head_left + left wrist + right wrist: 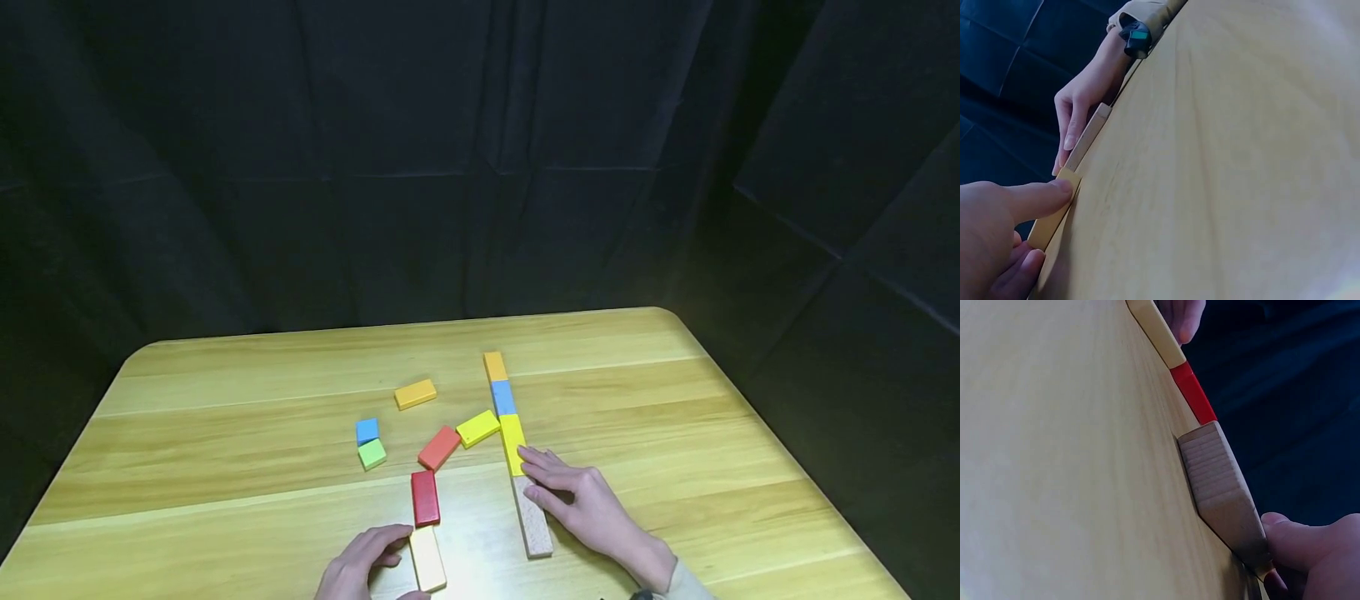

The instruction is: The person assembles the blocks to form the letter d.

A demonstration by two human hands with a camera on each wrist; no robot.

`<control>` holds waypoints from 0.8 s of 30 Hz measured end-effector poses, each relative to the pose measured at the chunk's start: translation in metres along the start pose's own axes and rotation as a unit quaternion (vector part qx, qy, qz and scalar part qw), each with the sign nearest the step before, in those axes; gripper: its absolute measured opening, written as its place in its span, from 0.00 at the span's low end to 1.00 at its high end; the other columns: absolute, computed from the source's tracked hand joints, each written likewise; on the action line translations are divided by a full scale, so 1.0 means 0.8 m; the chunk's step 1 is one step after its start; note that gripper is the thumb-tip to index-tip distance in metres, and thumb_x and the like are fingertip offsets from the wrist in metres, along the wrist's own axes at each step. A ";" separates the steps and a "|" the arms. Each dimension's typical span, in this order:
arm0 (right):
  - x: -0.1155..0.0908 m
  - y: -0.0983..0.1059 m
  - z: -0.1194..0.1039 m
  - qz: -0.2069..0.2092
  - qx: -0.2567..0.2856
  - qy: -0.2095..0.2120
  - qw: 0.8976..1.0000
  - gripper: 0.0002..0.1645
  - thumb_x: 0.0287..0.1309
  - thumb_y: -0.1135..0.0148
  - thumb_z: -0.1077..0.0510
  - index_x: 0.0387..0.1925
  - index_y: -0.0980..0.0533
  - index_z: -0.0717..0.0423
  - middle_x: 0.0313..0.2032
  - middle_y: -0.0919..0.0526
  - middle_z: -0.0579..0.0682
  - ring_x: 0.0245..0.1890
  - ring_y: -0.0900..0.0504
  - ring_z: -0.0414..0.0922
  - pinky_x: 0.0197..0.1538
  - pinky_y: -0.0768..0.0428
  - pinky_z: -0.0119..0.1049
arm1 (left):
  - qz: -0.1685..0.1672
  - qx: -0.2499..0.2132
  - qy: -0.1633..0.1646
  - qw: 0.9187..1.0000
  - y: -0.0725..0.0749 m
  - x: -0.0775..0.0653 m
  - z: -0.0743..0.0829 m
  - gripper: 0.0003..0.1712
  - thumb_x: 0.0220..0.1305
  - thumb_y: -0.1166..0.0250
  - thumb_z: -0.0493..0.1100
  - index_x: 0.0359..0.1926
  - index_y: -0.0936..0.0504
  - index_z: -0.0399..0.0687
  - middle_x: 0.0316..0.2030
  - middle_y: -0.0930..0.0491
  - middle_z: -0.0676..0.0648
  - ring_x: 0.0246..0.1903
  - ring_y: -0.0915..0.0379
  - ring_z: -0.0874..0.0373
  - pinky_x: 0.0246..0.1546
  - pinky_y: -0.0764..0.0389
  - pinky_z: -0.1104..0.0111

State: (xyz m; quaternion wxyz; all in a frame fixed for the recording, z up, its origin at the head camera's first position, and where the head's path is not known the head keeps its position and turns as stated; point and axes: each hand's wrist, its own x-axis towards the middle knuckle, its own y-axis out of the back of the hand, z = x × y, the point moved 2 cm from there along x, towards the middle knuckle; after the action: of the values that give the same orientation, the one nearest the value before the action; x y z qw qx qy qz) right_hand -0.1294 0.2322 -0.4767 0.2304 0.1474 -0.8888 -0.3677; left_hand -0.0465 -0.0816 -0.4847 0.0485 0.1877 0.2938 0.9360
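My left hand [363,562] holds a cream wooden block [428,560] lying flat at the table's front, thumb at its near end and fingers at its far left corner. A dark red block [425,498] meets its far end. My right hand [588,504] lies beside a straight row, its fairly straight fingers touching a yellow block [512,444] and the thumb touching a speckled beige block [532,518]. Beyond them the row continues with a blue block [503,397] and an orange block [495,366]. A light red block [439,448] and another yellow block [478,428] form a slanting line towards the row.
A loose orange block [416,394] lies left of the row. Farther left, a small blue block [367,431] touches a green block [372,454]. The wooden table [225,467] has rounded far corners, with a black curtain [390,167] behind and to the right.
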 end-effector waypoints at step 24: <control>0.000 -0.001 0.004 0.003 -0.001 0.011 1.000 0.22 0.65 0.35 0.52 0.55 0.19 0.60 0.63 0.22 0.45 0.64 0.25 0.54 0.64 0.28 0.52 | -0.008 -0.022 0.046 0.999 -0.002 0.000 0.006 0.36 0.42 0.17 0.53 0.52 0.19 0.44 0.43 0.17 0.53 0.36 0.21 0.72 0.38 0.16 0.72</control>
State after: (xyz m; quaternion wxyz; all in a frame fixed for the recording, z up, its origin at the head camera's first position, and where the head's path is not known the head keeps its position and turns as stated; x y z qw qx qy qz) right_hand -0.1310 0.2331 -0.4792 0.2415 0.1487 -0.8864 -0.3659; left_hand -0.0451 -0.0780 -0.4821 0.0461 0.1410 0.2767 0.9494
